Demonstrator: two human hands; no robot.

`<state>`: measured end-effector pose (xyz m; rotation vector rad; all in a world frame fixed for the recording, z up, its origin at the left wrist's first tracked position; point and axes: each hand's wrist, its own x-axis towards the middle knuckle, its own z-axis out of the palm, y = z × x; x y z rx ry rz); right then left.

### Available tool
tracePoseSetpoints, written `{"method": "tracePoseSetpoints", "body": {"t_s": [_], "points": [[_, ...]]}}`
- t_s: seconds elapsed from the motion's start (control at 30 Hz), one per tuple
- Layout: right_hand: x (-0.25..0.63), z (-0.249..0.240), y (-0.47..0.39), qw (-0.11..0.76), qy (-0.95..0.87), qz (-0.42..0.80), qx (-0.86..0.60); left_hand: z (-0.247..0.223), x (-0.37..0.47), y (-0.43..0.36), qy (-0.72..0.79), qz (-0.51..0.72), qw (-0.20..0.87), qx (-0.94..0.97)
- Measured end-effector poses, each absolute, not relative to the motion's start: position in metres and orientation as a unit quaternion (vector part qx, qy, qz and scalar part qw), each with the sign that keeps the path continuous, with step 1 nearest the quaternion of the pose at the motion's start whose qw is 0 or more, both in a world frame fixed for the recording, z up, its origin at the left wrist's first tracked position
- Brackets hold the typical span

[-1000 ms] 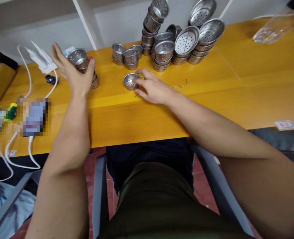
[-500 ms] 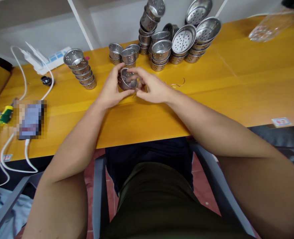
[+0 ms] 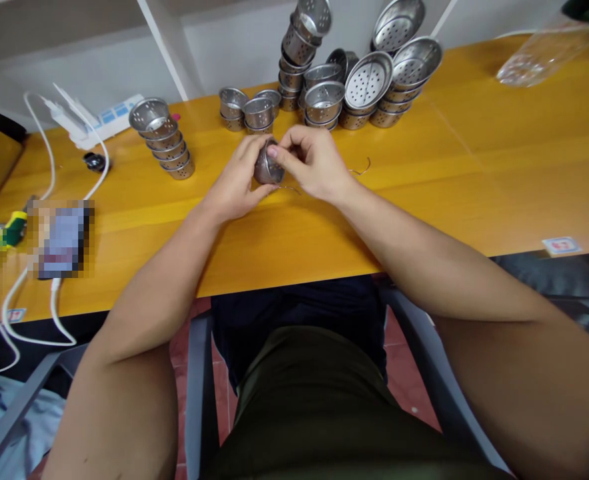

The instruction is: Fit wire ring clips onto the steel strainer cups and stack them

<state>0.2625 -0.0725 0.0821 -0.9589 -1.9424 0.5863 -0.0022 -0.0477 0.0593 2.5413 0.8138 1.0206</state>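
My left hand (image 3: 239, 175) is closed around a small perforated metal cup (image 3: 269, 167), which is tilted onto its side above the table. At the cup's right side my right hand (image 3: 315, 160) has its thumb and fingers pinched together, the thumb tip against the cup. What the pinch holds is hidden. A thin wire (image 3: 290, 189) shows just below the cup, and another bent wire (image 3: 362, 168) lies on the table to the right of my right hand.
Stacks of perforated metal cups (image 3: 323, 101) and wider perforated bowls (image 3: 369, 80) stand along the back. A leaning cup stack (image 3: 170, 143) is at left, near a power strip (image 3: 109, 123), cables and a phone (image 3: 64, 241). A clear plastic bag (image 3: 529, 63) lies at far right.
The cup has turned and shifted slightly right in my left hand. My right fingers have come out of the cup's mouth and now pinch at its right side.
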Motion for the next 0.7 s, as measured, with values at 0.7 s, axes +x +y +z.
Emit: {"method": "tracePoseSetpoints", "body": {"t_s": [0.7], "points": [[0.258, 0.093, -0.084, 0.527, -0.701, 0.309, -0.368, 0.045, 0.003, -0.04, 0.288, 0.382, 0.107, 0.872]]}}
